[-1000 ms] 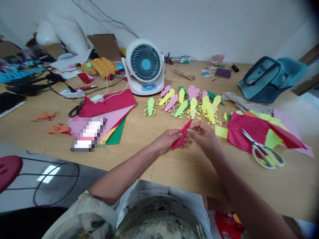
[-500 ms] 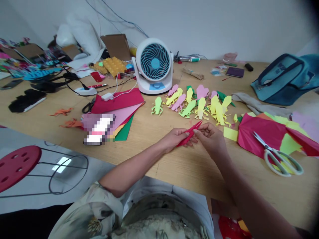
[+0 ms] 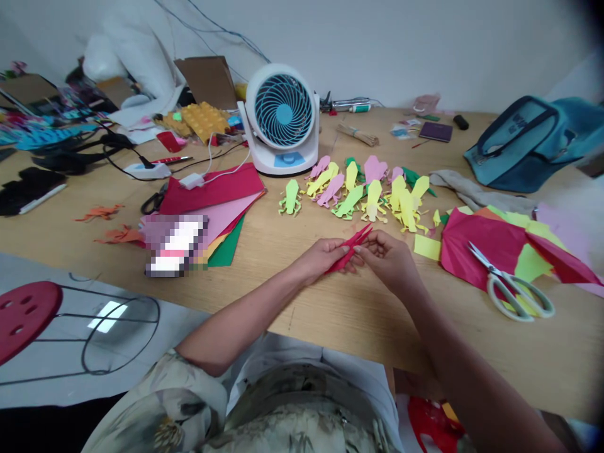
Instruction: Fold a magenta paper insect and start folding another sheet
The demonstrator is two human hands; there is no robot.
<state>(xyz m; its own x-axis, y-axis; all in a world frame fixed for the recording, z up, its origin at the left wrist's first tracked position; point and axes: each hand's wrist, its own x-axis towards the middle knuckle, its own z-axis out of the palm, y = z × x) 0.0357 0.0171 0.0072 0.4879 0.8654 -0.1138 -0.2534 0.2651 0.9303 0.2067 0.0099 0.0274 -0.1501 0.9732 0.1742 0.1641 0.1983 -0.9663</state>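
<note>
A narrow piece of folded red paper [image 3: 350, 247], split into thin points at its upper end, is held above the wooden table. My left hand [image 3: 326, 257] grips its lower part, thumb on top and fingers beneath. On the other side, my right hand [image 3: 384, 255] pinches the paper with thumb and fingers near the split points. Just beyond the hands lie several folded paper insects in yellow, green and pink, among them a light green one [image 3: 290, 198] and a yellow one [image 3: 374, 201]. The fingertips partly cover the red paper's middle.
White-handled scissors [image 3: 512, 286] lie on crumpled red paper [image 3: 481, 248] at the right. A fan [image 3: 283, 119] stands behind the insects. Left are coloured sheets [image 3: 212, 189], a blurred-out phone [image 3: 177, 246] and orange folded figures [image 3: 120, 234]. A blue bag [image 3: 523, 148] sits at back right.
The whole view has shifted slightly, so things appear farther left. Both hands keep hold of the red paper, and its split points look spread a little wider.
</note>
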